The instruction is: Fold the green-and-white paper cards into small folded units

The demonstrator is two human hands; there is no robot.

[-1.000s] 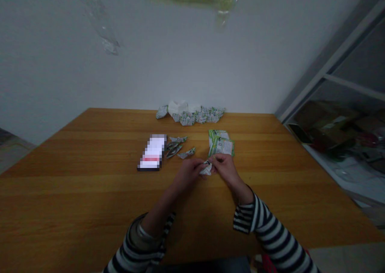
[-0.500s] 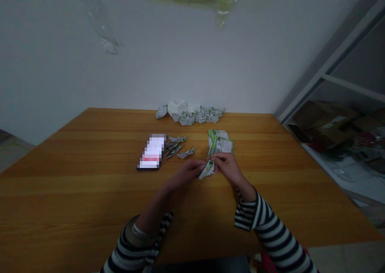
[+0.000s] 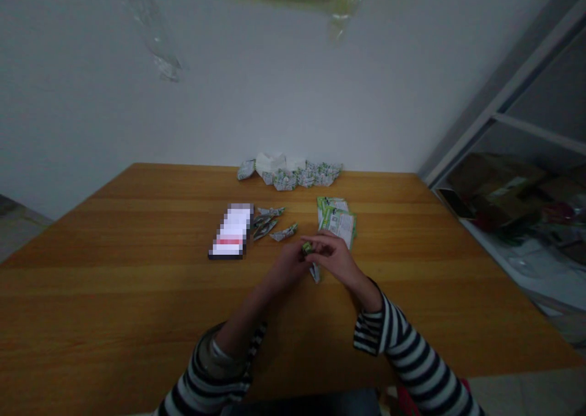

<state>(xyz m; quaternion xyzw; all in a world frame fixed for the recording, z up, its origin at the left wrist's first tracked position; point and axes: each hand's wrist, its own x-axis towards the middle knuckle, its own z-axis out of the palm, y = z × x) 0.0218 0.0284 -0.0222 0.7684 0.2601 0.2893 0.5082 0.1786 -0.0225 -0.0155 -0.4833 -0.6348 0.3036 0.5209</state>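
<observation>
A folded piece of printed green-and-white paper (image 3: 315, 273) is held between my two hands above the table. My left hand (image 3: 292, 266) is closed on its left side, and my right hand (image 3: 335, 257) pinches it from the right, hiding much of it. Just beyond my right hand lie flat printed green-and-white sheets (image 3: 337, 220), overlapping in a small stack. Several small folded paper pieces (image 3: 284, 233) rest to the left of the stack, beyond my left hand.
A phone (image 3: 231, 231) with a blurred screen lies left of the folded pieces. Larger folded paper shapes (image 3: 286, 179) stand in a row at the table's (image 3: 137, 269) back, against the wall. On the right, a shelf holds cardboard boxes (image 3: 494, 178) and clutter.
The folded paper has turned in my hands, its lower tip now pointing down to the right. My right hand has shifted slightly left, over more of the paper.
</observation>
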